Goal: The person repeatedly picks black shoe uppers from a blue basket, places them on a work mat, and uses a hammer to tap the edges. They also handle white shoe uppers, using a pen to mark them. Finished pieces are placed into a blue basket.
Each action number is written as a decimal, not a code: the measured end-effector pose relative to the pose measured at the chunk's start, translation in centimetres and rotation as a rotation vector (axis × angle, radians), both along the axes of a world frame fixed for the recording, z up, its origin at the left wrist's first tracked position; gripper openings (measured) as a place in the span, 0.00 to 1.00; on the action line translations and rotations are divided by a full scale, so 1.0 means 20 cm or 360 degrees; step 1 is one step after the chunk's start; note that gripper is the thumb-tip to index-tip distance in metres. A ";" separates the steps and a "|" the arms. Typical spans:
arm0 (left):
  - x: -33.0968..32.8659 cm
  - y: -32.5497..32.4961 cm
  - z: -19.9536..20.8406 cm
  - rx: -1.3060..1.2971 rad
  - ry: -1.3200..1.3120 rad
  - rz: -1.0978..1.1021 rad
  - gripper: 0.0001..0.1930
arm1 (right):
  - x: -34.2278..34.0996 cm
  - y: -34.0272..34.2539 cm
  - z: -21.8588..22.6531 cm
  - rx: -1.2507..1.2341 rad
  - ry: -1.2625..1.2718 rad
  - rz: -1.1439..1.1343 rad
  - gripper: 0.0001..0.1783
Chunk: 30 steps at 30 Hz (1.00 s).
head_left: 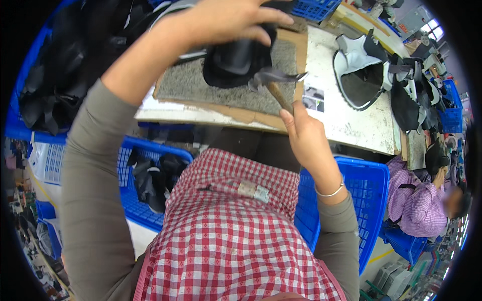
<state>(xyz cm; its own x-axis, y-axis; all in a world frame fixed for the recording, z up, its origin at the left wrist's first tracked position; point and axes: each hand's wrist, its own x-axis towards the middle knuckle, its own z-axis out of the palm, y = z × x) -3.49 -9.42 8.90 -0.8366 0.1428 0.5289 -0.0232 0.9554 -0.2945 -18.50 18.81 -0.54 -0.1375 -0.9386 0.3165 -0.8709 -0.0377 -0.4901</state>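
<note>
My right hand (310, 135) is closed round the wooden handle of a hammer (279, 95). The hammer's metal head lies over the right edge of a grey carpet-like pad, beside a black moulded shoe-like piece (228, 62). My left hand (226, 22) hovers over the far part of that black piece, fingers stretched out and apart, slightly smeared by motion. Whether its fingertips touch the piece I cannot tell. The grey pad (188, 85) lies on brown cardboard on the white worktable (351, 125).
A white-and-black shoe upper (362, 75) sits at the table's right, with more uppers beyond. Black pieces (55, 75) heap up at the far left. Blue baskets (346, 175) stand below the table's front edge. A person in a checked purple top (419, 205) works at the right.
</note>
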 end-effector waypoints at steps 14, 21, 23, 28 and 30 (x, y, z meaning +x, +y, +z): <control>-0.14 0.00 -0.63 0.0943 0.0015 0.0198 0.32 | -0.23 -0.08 -0.15 0.0205 -0.0102 -0.0127 0.17; -0.32 -0.24 -0.50 0.1040 -0.0268 0.0404 0.22 | -0.24 -0.51 -0.06 0.0446 0.0363 -0.0092 0.17; -0.33 -0.25 -0.49 0.0925 -0.0206 0.0415 0.23 | -0.27 -0.52 -0.05 0.0170 0.0435 -0.0016 0.17; -0.31 -0.24 -0.48 0.1439 -0.0609 0.0501 0.18 | -0.36 -0.47 -0.15 0.0176 0.0220 -0.0131 0.20; -0.31 -0.23 -0.48 0.1034 -0.0308 0.0443 0.18 | -0.40 -0.49 -0.18 0.0315 0.0204 -0.0036 0.20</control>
